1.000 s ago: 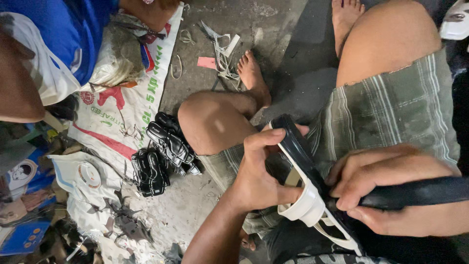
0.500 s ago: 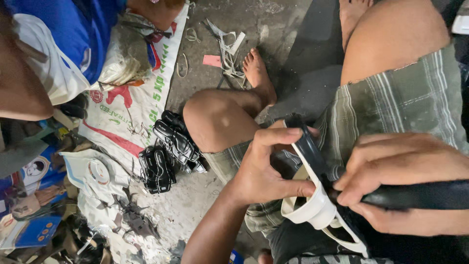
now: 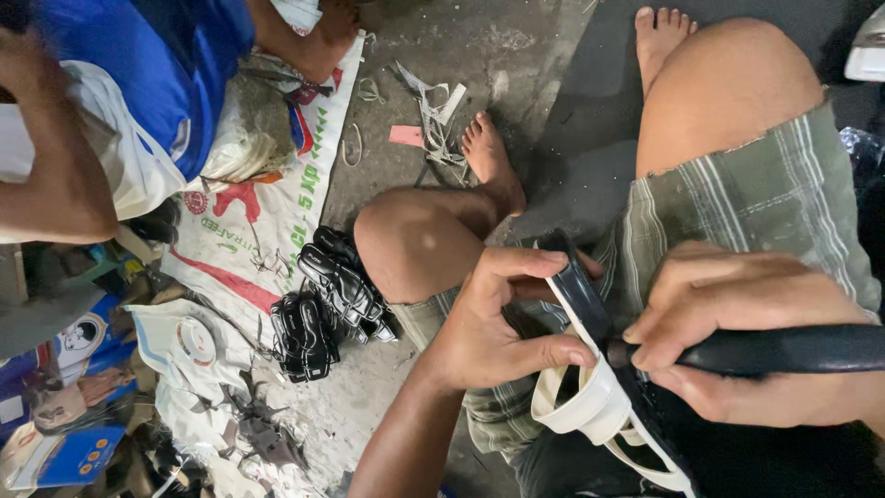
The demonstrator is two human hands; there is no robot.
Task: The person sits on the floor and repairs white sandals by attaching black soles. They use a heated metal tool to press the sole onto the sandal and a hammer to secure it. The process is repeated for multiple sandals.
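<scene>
A sandal held edge-up over the lap, a black-handled tool pressed to its side.

The left hand point(image 3: 493, 318) has its fingers clamped on the black-soled sandal point(image 3: 581, 304), thumb across the near face and fingertips hooked over the upper edge; the white strap point(image 3: 590, 406) loops out just below the thumb. The right hand point(image 3: 737, 332) is curled tight around the black tool handle point(image 3: 784, 349), whose tip meets the sole just beyond the fingertips. Judging by this, work on the sandal is under way rather than finished; how much of the edge is done cannot be told. Well beyond the left knuckles, black finished pieces point(image 3: 327, 304) lie on a printed sack point(image 3: 267, 221).
</scene>
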